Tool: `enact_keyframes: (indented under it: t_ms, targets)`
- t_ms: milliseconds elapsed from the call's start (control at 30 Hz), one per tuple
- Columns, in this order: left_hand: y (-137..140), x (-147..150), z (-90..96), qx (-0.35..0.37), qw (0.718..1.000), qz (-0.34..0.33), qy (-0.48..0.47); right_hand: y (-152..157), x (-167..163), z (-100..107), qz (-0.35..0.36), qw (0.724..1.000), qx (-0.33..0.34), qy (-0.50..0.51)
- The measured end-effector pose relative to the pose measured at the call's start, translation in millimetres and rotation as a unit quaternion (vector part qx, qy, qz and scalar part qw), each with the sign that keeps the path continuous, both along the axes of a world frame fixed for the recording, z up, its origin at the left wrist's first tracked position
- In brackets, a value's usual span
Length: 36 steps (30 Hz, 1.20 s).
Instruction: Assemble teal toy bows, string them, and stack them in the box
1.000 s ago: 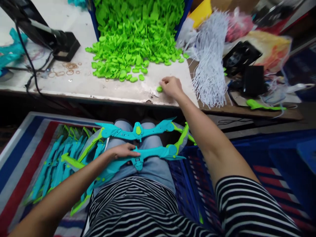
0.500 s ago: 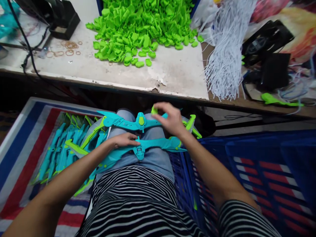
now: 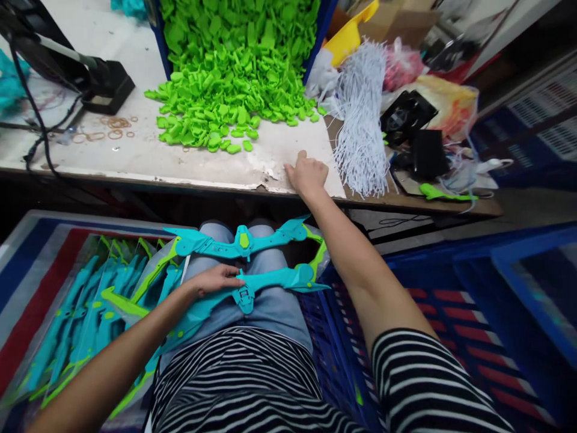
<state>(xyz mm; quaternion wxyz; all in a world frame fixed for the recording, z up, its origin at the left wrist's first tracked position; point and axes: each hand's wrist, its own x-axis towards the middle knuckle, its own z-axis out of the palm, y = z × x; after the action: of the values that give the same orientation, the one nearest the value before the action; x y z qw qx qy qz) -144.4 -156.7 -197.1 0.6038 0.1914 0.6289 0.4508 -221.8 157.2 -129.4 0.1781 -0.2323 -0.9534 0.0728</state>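
Two teal toy bows with lime-green tips lie across my lap. The farther toy bow [image 3: 265, 243] has a green piece [image 3: 244, 241] set in its middle. The nearer toy bow [image 3: 277, 278] shows a bare slotted centre. My left hand [image 3: 216, 280] is closed on the nearer bow beside that centre, its thumb and fingers against the teal plastic. Over the table's front edge is my right hand [image 3: 310, 174], fingers curled in; whatever they may hold is hidden. A heap of small green plastic pieces [image 3: 234, 90] lies up and left of it.
A blue bin [image 3: 155, 36] backs the green heap. White cords [image 3: 363, 114] hang beside a black fan [image 3: 408, 114] on the table [image 3: 148, 162]. Several bagged toy bows [image 3: 85, 300] lie at my left. Blue crates [image 3: 406, 270] stand at my right.
My right hand, which held a small green piece over the farther bow, has moved forward to the table; that piece no longer shows. My left hand stays on the nearer bow. The view has shifted.
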Motion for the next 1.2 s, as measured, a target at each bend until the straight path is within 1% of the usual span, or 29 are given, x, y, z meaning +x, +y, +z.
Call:
enact_keyframes:
  t_ms: [67,133,167,200,267,367,433,533,633,767,833,867,933,967,1033,1067,1133,1200]
  targets:
    - [0,0,0.0,0.002,1.000,0.009,-0.009,3,-5,3,-0.013,1.000,-0.012,-0.019]
    - [0,0,-0.7,0.008,1.000,0.014,-0.026,8,3,7,-0.007,1.000,-0.024,-0.014]
    - [0,0,-1.5,0.010,0.999,0.014,-0.033,12,9,10,0.007,1.000,-0.027,-0.005]
    - [0,0,-2.6,0.013,0.999,0.013,-0.039,17,16,12,0.032,0.999,-0.029,0.005]
    - [0,-1,-5.4,0.019,0.998,0.012,-0.051,26,28,13,0.113,0.993,-0.027,0.016]
    - [1,-2,-8.3,0.021,0.998,0.008,-0.054,34,37,9,0.235,0.971,-0.032,-0.008]
    - [0,-3,-7.6,0.014,0.999,0.000,-0.039,33,37,4,0.273,0.961,-0.041,-0.026]
    - [0,-4,-2.6,-0.002,1.000,-0.027,0.009,29,34,-2,0.274,0.960,-0.049,-0.026]
    - [-1,-6,3.1,-0.008,0.998,-0.045,0.041,29,28,-3,0.266,0.962,-0.056,-0.027]
    - [-2,-6,5.4,-0.010,0.999,-0.045,0.011,26,22,8,0.267,0.960,-0.075,-0.044]
    - [-2,-6,4.9,-0.001,0.999,-0.040,-0.010,11,33,14,0.268,0.959,-0.082,-0.030]
    - [-3,-5,4.3,0.004,0.999,-0.037,-0.016,-2,44,15,0.278,0.956,-0.090,-0.017]
    - [-4,-5,2.8,0.009,0.999,-0.028,-0.019,-38,78,11,0.328,0.938,-0.114,0.006]
    - [-4,-5,1.8,0.009,1.000,-0.025,-0.017,-58,99,5,0.376,0.917,-0.131,0.007]
    - [-5,-5,-0.7,0.009,1.000,-0.023,-0.016,-98,145,-13,0.478,0.865,-0.150,0.008]
    - [-5,-5,-2.1,0.008,0.999,-0.025,-0.020,-115,166,-23,0.510,0.847,-0.150,0.013]
    - [-5,-4,-4.9,0.010,0.999,-0.032,-0.038,-140,199,-44,0.525,0.839,-0.138,0.022]
    - [-5,-4,-7.1,0.012,0.998,-0.033,-0.049,-152,215,-60,0.511,0.850,-0.124,0.031]
